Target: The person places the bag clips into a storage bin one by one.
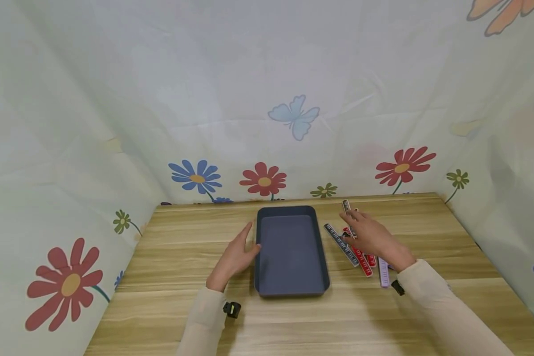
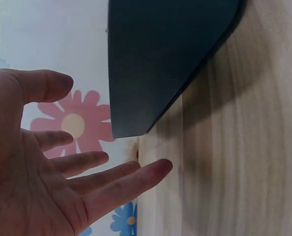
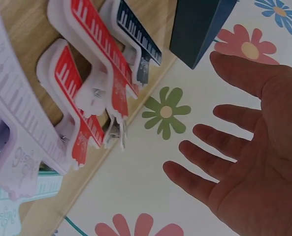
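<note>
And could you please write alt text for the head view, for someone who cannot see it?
A person's right hand hovers over long red, black and lilac keyboard-patterned clips; their left hand is beside a dark blue-grey rectangular tray. Behind the wood-grain table is white flower-printed sheeting.

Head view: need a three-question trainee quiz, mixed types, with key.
1. True or false: the person's right grip holds a clip.
2. In the head view, the tray stands: a) left of the keyboard-patterned clips; b) right of them; c) on top of them.
3. Which colour of clip lies nearest the tray?

Key: 1. False, its fingers are extended with nothing held. 2. a. 3. Dark, the dark clip.
</note>
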Motion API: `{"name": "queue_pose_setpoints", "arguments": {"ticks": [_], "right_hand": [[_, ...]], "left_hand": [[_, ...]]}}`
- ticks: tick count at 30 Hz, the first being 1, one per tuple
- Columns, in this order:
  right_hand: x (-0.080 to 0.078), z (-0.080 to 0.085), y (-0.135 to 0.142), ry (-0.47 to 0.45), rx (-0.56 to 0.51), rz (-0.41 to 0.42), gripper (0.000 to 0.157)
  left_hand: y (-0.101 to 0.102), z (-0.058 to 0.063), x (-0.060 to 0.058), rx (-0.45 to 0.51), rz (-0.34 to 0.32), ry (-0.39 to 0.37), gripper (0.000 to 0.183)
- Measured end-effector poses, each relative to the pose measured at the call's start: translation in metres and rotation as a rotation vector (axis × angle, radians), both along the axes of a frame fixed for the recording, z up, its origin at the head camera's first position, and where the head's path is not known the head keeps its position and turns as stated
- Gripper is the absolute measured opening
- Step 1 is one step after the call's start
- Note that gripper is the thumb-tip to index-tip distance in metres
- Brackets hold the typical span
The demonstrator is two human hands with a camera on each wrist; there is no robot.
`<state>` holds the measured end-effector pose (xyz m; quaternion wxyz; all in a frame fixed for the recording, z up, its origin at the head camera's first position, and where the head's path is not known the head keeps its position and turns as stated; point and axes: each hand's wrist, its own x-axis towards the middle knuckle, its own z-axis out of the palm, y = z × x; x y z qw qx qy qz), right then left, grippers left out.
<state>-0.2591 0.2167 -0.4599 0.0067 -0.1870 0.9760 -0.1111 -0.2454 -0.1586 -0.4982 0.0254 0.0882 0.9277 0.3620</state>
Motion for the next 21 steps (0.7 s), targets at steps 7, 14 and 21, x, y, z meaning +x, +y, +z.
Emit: {"name": "queue_pose_setpoints", "arguments": {"ticks": [7, 14, 21], "right_hand": [[-0.004, -0.008, -0.001, 0.013, -0.006, 0.037, 0.065], [-0.011, -0.017, -0.002, 0.011, 0.071, 0.083, 0.059], [-0.012, -0.02, -0.004, 0.017, 0.093, 0.099, 0.055]], "left_hand": [[-0.001, -0.005, 0.0, 0.034, 0.004, -0.017, 0.073], [0.0, -0.006, 0.0, 0.086, -0.014, -0.034, 0.067], [-0.001, -0.01, 0.0, 0.11, -0.003, -0.049, 0.065]]}}
